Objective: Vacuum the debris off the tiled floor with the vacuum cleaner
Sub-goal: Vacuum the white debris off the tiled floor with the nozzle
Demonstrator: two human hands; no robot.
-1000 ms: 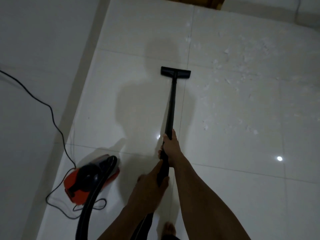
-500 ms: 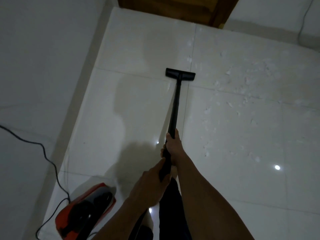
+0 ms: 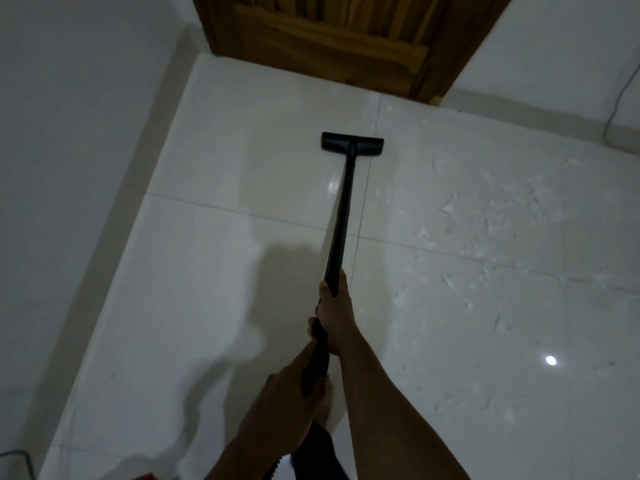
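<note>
A black vacuum wand (image 3: 341, 230) runs away from me to its flat floor nozzle (image 3: 352, 144), which lies on the glossy white tiled floor (image 3: 214, 271) near a tile joint. My right hand (image 3: 334, 313) grips the wand higher up, thumb along the tube. Lower down, my left hand (image 3: 287, 410) holds the wand's handle end. White scraps of debris (image 3: 485, 230) are scattered over the tiles to the right of the nozzle. The vacuum's body is almost out of view; only a red sliver (image 3: 147, 477) shows at the bottom edge.
A wooden door (image 3: 346, 39) stands ahead, just beyond the nozzle. White walls (image 3: 69, 168) close the left side and the far right. A thin cable (image 3: 620, 95) hangs by the right wall. A dark cord (image 3: 20, 459) lies at the bottom left.
The view has shifted forward toward the door. The nozzle has slid further ahead along the tile joint. The red vacuum body has dropped out of the bottom of the frame.
</note>
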